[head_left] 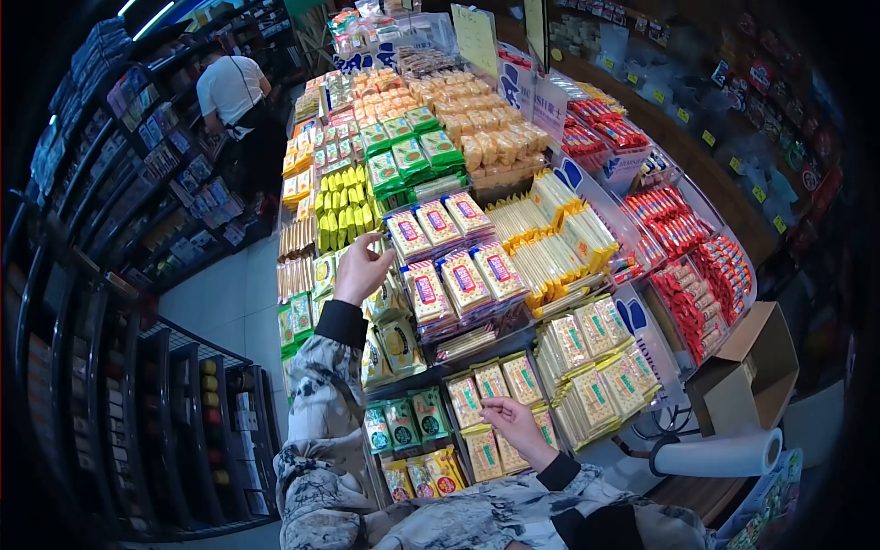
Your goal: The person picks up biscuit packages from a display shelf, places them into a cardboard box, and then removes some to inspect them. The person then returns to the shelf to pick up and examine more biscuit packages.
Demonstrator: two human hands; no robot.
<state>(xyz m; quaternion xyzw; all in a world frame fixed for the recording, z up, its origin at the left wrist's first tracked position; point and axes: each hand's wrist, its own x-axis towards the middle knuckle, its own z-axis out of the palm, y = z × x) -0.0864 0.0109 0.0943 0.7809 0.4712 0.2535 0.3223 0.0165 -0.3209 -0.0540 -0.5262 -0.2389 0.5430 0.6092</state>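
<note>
Left hand (364,273): fingers bent, thumb near index, cannot tell if anything is pinched; it's over the display stand's (644,341) left half, just beside the stacked blue-label packs (464,280), which sit mid-stand. Right hand (519,429): fingertips drawn close together, cannot tell if pinching; it's above cream packs with green print (490,378) by the stand's near edge. Teal packs (401,420) and small yellow-orange packs (423,474) at near-left corner. Yellow packets (345,206) toward left edge, green packs (412,156) farther back. Cardboard box (775,353) and white roll (717,456) off near-right corner. Person in white shirt (229,87) beyond left edge, at shelves (160,137).
</note>
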